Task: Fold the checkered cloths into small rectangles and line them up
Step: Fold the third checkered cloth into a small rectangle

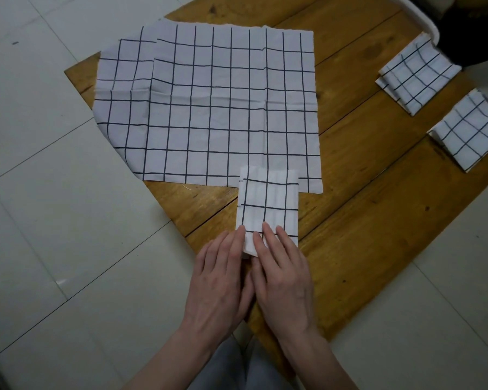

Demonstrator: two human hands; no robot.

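Progress is sitting past halfway: two folded cloths [419,77] [468,132] lying at the surface's [364,220] right edge, both hands, left [223,277] and right [282,274], pressing flat on a third folded cloth [268,204]; open cloths [209,108] waiting behind.

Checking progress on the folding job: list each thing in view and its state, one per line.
Folded cloth under the hands: folded small, near end pressed flat.
Left hand: open, fingers on the cloth's near edge.
Right hand: open, fingers flat on the cloth.
Large cloths: unfolded, overlapping, spread flat.
Far folded cloth: folded, untouched.
Near folded cloth: folded, untouched.
Wooden table: bearing all the cloths.
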